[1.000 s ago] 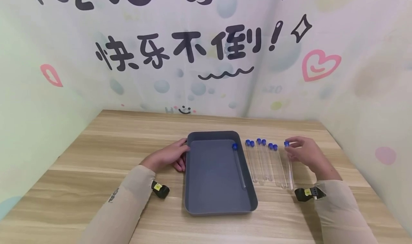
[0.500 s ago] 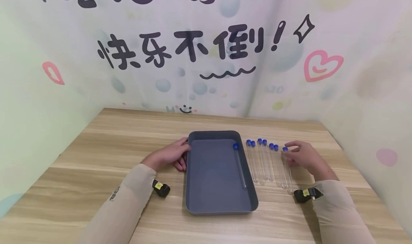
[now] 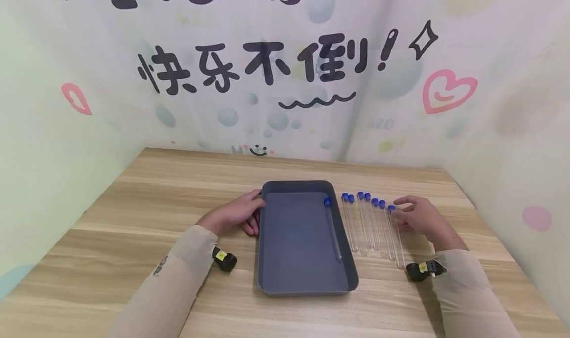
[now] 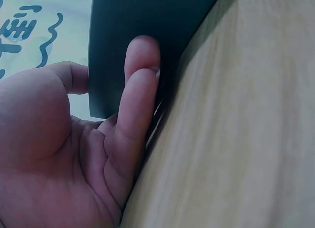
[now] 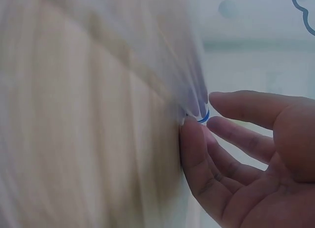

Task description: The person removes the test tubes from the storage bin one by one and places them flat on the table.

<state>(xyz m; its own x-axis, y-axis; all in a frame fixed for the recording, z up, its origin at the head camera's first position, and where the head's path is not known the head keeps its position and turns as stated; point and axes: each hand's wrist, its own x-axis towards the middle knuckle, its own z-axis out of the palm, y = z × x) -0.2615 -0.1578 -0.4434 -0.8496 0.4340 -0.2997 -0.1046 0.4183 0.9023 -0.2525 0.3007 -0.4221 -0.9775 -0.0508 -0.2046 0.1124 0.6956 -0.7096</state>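
Observation:
My left hand [image 3: 236,213] holds the left wall of a dark grey tray [image 3: 262,259]. In the left wrist view the thumb reaches over the tray's edge while the fingers [image 4: 138,100] lie against its outer wall. Inside the tray, by the right wall, lies one blue-capped clear test tube [image 3: 333,229]. My right hand [image 3: 420,217] is at the blue cap of the rightmost test tube [image 3: 396,234]. Its thumb and fingers stand apart, and a fingertip touches or nearly touches the cap [image 5: 204,116]. That tube lies on the table, its cap close to the neighbouring tubes.
Several more blue-capped test tubes [image 3: 367,224] lie side by side between the tray and my right hand. The wooden table [image 3: 169,179] meets a printed cloth wall [image 3: 209,125] at its back edge. A small black camera sits on each wrist.
My right hand has moved slightly left and lower. The rightmost tube, earlier between its fingers, now lies slanted with its cap nearer the others. My left hand keeps its hold on the tray.

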